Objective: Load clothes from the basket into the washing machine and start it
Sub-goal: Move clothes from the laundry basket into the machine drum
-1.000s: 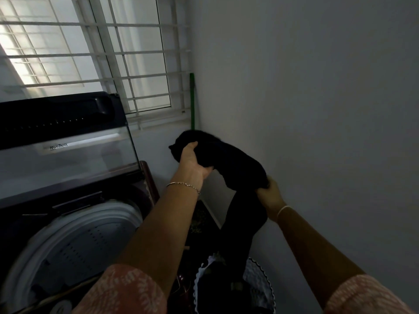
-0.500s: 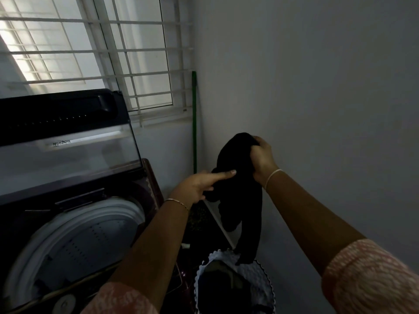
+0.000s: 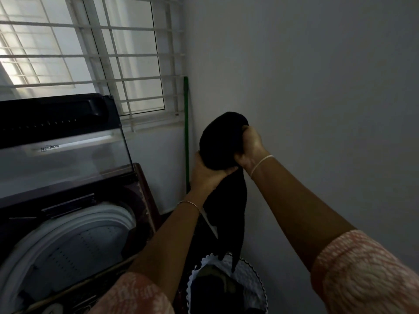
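Note:
A black garment (image 3: 221,143) is bunched up at chest height near the right wall, its tail hanging down towards the basket. My left hand (image 3: 205,173) grips the bundle from below. My right hand (image 3: 250,148) clutches its right side. The white scalloped laundry basket (image 3: 254,277) stands on the floor below, with dark clothes inside. At the left is the top-loading washing machine, its lid (image 3: 63,152) raised and the white drum rim (image 3: 74,227) showing.
A green pole (image 3: 186,132) leans in the corner between the barred window (image 3: 90,53) and the grey wall (image 3: 317,109) on the right. A dark brown board (image 3: 147,196) stands beside the machine.
My left hand has closed on the underside of the black garment, which it only touched with straight fingers before. The garment is bunched tighter between both hands, above the basket.

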The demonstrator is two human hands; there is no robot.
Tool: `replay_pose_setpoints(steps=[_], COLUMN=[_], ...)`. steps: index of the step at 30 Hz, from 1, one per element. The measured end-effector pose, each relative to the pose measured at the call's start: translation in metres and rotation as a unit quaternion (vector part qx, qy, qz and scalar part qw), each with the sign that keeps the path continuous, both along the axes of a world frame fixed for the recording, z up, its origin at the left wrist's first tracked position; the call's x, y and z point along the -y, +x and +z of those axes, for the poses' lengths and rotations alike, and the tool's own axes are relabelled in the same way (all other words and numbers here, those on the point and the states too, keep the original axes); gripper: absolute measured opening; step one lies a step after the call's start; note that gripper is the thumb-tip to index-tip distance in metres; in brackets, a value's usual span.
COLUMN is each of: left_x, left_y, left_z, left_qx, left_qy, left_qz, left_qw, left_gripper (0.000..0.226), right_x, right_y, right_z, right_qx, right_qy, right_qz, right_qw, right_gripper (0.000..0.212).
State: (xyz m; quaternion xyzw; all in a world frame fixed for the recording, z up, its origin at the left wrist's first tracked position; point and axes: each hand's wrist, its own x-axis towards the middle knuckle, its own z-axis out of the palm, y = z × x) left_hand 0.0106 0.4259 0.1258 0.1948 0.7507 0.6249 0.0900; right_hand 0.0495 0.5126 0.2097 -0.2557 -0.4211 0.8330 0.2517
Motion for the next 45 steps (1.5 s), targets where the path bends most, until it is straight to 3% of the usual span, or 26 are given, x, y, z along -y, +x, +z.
replay_pose_setpoints(steps=[3,5,7,9,14,16,20,24,29,32,35,41,45], left_x=[0.002,0.002,0.003,0.008,0.019,0.021,0.018,0.016,0.029,0.036,0.042,0.048,0.042], left_y=[0.001,-0.002,-0.002,-0.001,-0.013,-0.016,-0.022,-0.022,-0.032,-0.033,-0.037,-0.026,-0.024], left_z=[0.005,0.006,0.009,0.010,0.019,0.028,0.038,0.038,0.033,0.024,0.003,-0.020,-0.018], left_qx=[0.015,0.031,0.054,0.080,0.197,0.246,0.316,0.386,0.432,0.433,0.438,0.441,0.447], left_qy=[0.019,0.048,0.075,0.110,0.217,0.242,0.267,0.289,0.333,0.306,0.260,0.161,0.188], left_qz=[0.076,0.099,0.110,0.118,0.079,0.060,0.061,0.020,-0.023,-0.031,-0.013,-0.058,-0.075], left_qw=[0.997,0.993,0.990,0.984,0.953,0.937,0.908,0.876,0.838,0.847,0.860,0.881,0.871], left_gripper=[0.065,0.058,0.055,0.052,0.051,0.047,0.045,0.052,0.049,0.054,0.062,0.044,0.037], right_x=[0.003,0.001,0.000,-0.005,-0.027,-0.025,-0.016,-0.007,-0.005,-0.004,-0.009,-0.005,-0.005], right_y=[-0.002,-0.003,0.004,0.016,0.044,0.048,0.041,0.036,0.035,0.029,0.019,0.003,0.002], right_z=[-0.003,-0.007,-0.012,-0.024,-0.085,-0.103,-0.118,-0.119,-0.101,-0.086,-0.068,-0.053,-0.052], right_qx=[-0.014,-0.041,-0.044,0.013,0.120,0.159,0.164,0.128,0.055,0.009,-0.027,-0.039,-0.058], right_qy=[-0.028,-0.016,0.084,0.214,0.300,0.340,0.326,0.278,0.162,0.094,0.039,0.017,0.045], right_qz=[0.036,0.064,0.076,0.090,0.293,0.309,0.245,0.148,0.067,0.013,-0.035,-0.017,-0.007], right_qw=[0.999,0.997,0.993,0.973,0.900,0.874,0.898,0.940,0.983,0.995,0.998,0.999,0.997], right_gripper=[0.045,0.043,0.037,0.039,0.093,0.108,0.126,0.109,0.063,0.042,0.036,0.036,0.037])
